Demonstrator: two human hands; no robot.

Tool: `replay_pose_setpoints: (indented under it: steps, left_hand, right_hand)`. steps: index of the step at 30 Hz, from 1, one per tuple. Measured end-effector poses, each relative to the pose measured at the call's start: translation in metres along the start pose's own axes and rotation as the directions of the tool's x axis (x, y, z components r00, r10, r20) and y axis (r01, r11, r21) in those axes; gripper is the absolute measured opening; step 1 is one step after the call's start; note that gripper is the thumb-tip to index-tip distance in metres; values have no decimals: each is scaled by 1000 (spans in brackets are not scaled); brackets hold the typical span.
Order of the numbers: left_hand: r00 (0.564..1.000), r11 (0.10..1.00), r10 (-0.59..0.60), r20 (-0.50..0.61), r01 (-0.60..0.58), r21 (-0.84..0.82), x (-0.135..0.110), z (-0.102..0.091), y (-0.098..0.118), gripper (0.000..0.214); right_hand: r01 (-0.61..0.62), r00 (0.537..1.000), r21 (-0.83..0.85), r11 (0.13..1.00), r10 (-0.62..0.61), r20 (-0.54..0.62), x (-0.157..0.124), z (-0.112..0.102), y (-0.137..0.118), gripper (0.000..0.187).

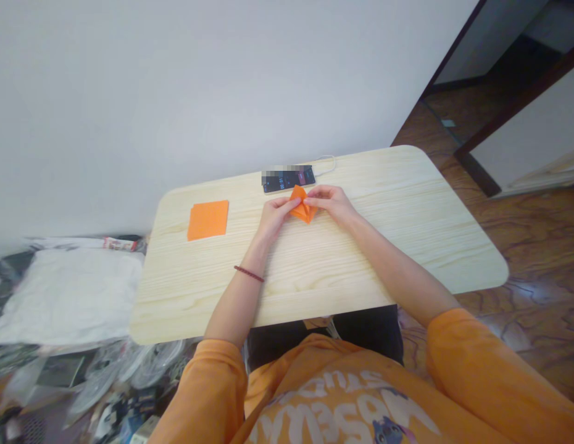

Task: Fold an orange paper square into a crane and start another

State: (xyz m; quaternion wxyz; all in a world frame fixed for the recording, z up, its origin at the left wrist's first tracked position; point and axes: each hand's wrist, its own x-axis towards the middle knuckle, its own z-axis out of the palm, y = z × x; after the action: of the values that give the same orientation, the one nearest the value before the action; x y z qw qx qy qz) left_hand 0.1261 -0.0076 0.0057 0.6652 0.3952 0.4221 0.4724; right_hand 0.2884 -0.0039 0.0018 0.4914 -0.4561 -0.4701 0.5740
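Between my two hands is a piece of folded orange paper, partly creased into a pointed, layered shape just above the table. My left hand pinches its left side, thumb on top. From the right, my right hand grips the opposite side, with thumb and fingertips close together on the folds. The fingers cover part of the paper, so its back layers are hidden. A stack of square orange paper sheets lies flat on the table to the left of my hands.
A phone with a lit screen and a white cable lies just behind my hands on the pale wooden table. The wall rises behind the table. At the left are a white bag and plastic-wrapped clutter; a doorway stands at the right.
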Motion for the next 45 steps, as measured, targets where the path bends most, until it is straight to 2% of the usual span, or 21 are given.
replay_pose_setpoints:
  steps: [6, 14, 19, 23, 28, 38, 45]
  left_hand:
    - [1000, 1000, -14, 7, 14, 20, 0, -1, 0, 36]
    - [999, 999, -9, 35, 7, 36, 1, -3, -2, 34]
    - [999, 1000, -18, 46, 17, 14, 0, -3, -1, 31]
    - [998, 1000, -11, 56, 11, -1, -1, -2, 0, 32]
    - [997, 1000, -3, 71, 3, -2, -3, 1, 2, 39]
    - [999, 1000, -27, 36, 27, -10, -8, 8, 0, 76]
    - [999, 999, -38, -7, 38, -30, -9, 9, -2, 67]
  right_hand:
    - [-41, 999, -19, 999, 41, -10, -1, 1, -1, 39]
    - [-58, 998, 5, 998, 58, 15, 0, -1, 0, 36]
    - [-91, 994, 74, 993, 86, 74, -1, -1, -2, 37]
    - [-130, 990, 124, 984, 121, 76, -2, 1, -4, 39]
    - [-94, 995, 140, 986, 90, 32, 0, 1, 2, 40]
    - [68, 984, 56, 996, -58, -165, 4, 4, 4, 40]
    - [101, 976, 72, 992, -85, -202, 6, 4, 6, 41]
